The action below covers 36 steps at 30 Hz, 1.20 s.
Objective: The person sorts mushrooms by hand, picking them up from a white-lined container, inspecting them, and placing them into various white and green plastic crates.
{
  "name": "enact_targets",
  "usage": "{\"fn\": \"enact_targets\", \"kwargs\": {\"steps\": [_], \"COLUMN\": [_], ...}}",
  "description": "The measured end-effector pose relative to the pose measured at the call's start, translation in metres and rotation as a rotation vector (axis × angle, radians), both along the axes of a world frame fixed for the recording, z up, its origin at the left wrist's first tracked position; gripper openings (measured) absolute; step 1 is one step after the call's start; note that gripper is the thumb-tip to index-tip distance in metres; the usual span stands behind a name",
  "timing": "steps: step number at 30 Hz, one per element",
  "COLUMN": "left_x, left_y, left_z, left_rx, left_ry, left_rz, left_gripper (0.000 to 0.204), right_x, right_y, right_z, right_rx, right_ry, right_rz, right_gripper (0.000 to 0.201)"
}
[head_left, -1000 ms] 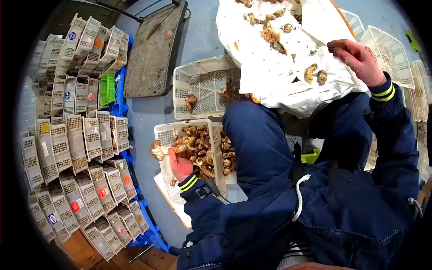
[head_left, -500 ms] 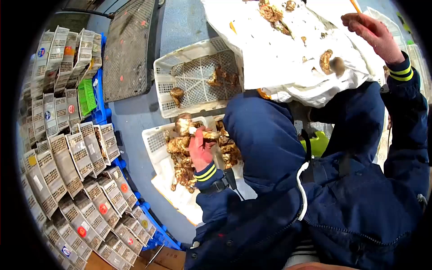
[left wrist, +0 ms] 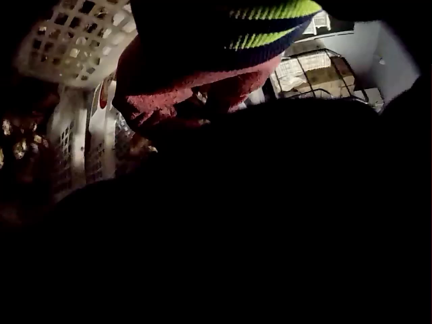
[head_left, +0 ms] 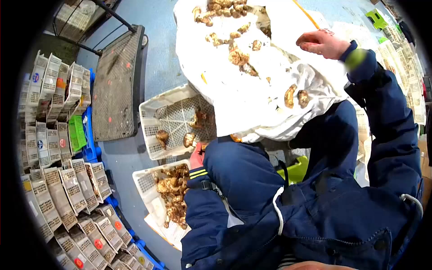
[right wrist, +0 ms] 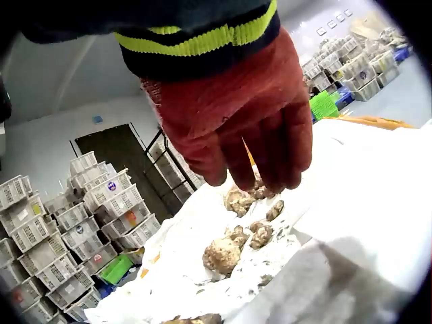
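Note:
My left hand (head_left: 196,158) reaches beside the left knee and pinches a brown-capped mushroom (head_left: 189,140) at the near edge of a white plastic crate (head_left: 150,146). The knee hides part of that hand, and its wrist view is mostly dark. Inside the crate lie other mushrooms (head_left: 162,137). A second crate (head_left: 143,181), heaped with mushrooms (head_left: 170,184), stands nearer my body. My right hand (head_left: 325,44) hovers above a white sheet (head_left: 252,103), its fingers loosely extended and holding nothing. Several mushrooms (right wrist: 223,255) lie on the sheet beneath it.
Stacks of white crates (head_left: 60,184) on blue pallets line the left side. A black flatbed trolley (head_left: 117,85) stands at the back left. More crates (head_left: 407,81) are on the right. A yellow-green container (head_left: 297,170) sits between the legs.
The left hand has carried the mushroom from over the full crate to the crate farther out. The right hand stays over the sheet, and the head view has shifted.

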<state>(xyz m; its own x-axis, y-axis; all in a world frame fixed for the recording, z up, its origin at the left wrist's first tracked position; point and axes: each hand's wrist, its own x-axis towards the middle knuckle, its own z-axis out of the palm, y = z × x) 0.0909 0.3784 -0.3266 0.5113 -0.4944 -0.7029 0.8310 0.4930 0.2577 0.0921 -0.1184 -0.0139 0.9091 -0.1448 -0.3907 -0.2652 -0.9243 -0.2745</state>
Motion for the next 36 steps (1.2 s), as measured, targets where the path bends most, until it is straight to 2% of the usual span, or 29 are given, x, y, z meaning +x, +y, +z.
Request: {"fn": "enact_targets", "kwargs": {"steps": [1, 2, 3, 4, 6, 7, 9, 11, 13, 15, 16, 17, 18, 19, 20, 21, 23, 25, 26, 27, 29, 30, 31, 32, 34, 35, 36], "left_x": [0.014, 0.009, 0.009, 0.008, 0.011, 0.007, 0.012, 0.015, 0.025, 0.023, 0.017, 0.010, 0.003, -0.003, -0.009, -0.014, -0.018, -0.018, -0.017, -0.017, -0.021, -0.023, -0.025, -0.029, -0.042, -0.048, -0.050], "left_y": [0.005, 0.009, 0.003, 0.000, -0.001, -0.004, 0.016, 0.005, -0.015, -0.027, -0.037, -0.049, -0.062, -0.076, -0.088, -0.100, -0.124, -0.146, -0.161, -0.177, -0.205, -0.216, -0.224, -0.230, -0.232, -0.232, -0.232], "left_z": [-0.018, -0.034, -0.028, -0.025, -0.026, -0.009, -0.028, 0.026, 0.111, 0.171, 0.198, 0.222, 0.240, 0.255, 0.263, 0.266, 0.274, 0.277, 0.276, 0.274, 0.274, 0.277, 0.281, 0.279, 0.283, 0.284, 0.284], "left_rx": [-0.075, 0.065, 0.117, 0.170, 0.134, 0.222, 0.019, 0.261, 0.418, 0.376, 0.304, 0.232, 0.235, 0.178, 0.122, 0.185, 0.331, 0.442, 0.504, 0.568, 0.648, 0.453, 0.266, 0.268, 0.309, 0.341, 0.436], "left_ry": [0.063, -0.095, -0.108, -0.121, 0.010, 0.012, 0.059, -0.412, -0.475, -0.578, -0.680, -0.784, -0.794, -0.845, -0.889, -0.875, -0.872, -1.016, -1.105, -1.193, -1.319, -1.248, -1.169, -0.995, -1.015, -1.016, -1.066], "left_rz": [-0.019, -0.145, -0.157, -0.169, -0.068, 0.094, 0.264, 0.266, 0.259, 0.315, 0.286, 0.260, 0.267, 0.152, 0.036, 0.013, 0.032, 0.041, 0.043, 0.040, -0.020, -0.122, -0.220, -0.305, -0.288, -0.265, -0.249], "left_gripper": [0.033, 0.037, 0.042, 0.048, 0.055, 0.051, 0.044, 0.037, 0.044, 0.038, 0.035, 0.033, 0.033, 0.031, 0.029, 0.026, 0.024, 0.026, 0.027, 0.029, 0.034, 0.033, 0.033, 0.025, 0.024, 0.023, 0.021], "right_x": [0.009, 0.020, 0.032, 0.045, 0.075, 0.086, 0.107, 0.118, 0.126, 0.130, 0.116, 0.123, 0.124, 0.126, 0.126, 0.122, 0.104, 0.070, 0.053, 0.025, -0.002, -0.007, -0.020, -0.031, -0.050, -0.055, -0.060], "right_y": [-0.005, -0.012, -0.010, -0.014, -0.012, -0.004, 0.015, 0.036, 0.057, 0.072, 0.094, 0.091, 0.092, 0.094, 0.094, 0.088, 0.074, 0.063, 0.053, 0.071, 0.068, 0.057, 0.067, 0.071, 0.078, 0.071, 0.066], "right_z": [-0.001, -0.001, 0.004, -0.002, -0.005, -0.006, -0.012, -0.035, -0.059, -0.094, -0.075, -0.102, -0.103, -0.100, -0.094, -0.086, -0.056, -0.019, -0.014, 0.011, 0.010, -0.007, -0.008, -0.005, 0.013, 0.000, -0.010], "right_rx": [-0.025, -0.051, -0.075, -0.111, -0.077, -0.014, 0.054, 0.117, 0.009, -0.101, -0.163, -0.093, -0.077, -0.062, 0.031, 0.123, 0.705, 1.379, 1.542, 1.717, 1.707, 1.761, 1.736, 1.689, 1.516, 1.514, 1.518], "right_ry": [-0.072, -0.045, -0.019, -0.158, -0.158, -0.186, -0.081, -0.085, -0.069, -0.170, -0.033, -0.094, -0.104, -0.115, -0.154, -0.190, -0.169, -0.066, -0.031, -0.018, -0.037, 0.020, -0.020, -0.033, -0.116, -0.279, -0.333], "right_rz": [0.101, 0.075, 0.053, 0.086, 0.068, 0.052, 0.082, 0.190, 0.480, 0.718, 0.637, 0.637, 0.621, 0.610, 0.512, 0.403, -0.064, -0.214, -0.106, -0.328, -0.210, -0.089, -0.156, -0.200, -0.274, -0.236, -0.301], "right_gripper": [0.038, 0.039, 0.040, 0.039, 0.036, 0.035, 0.037, 0.046, 0.060, 0.069, 0.069, 0.063, 0.060, 0.056, 0.052, 0.049, 0.043, 0.036, 0.039, 0.038, 0.038, 0.039, 0.042, 0.043, 0.043, 0.037, 0.037]}}
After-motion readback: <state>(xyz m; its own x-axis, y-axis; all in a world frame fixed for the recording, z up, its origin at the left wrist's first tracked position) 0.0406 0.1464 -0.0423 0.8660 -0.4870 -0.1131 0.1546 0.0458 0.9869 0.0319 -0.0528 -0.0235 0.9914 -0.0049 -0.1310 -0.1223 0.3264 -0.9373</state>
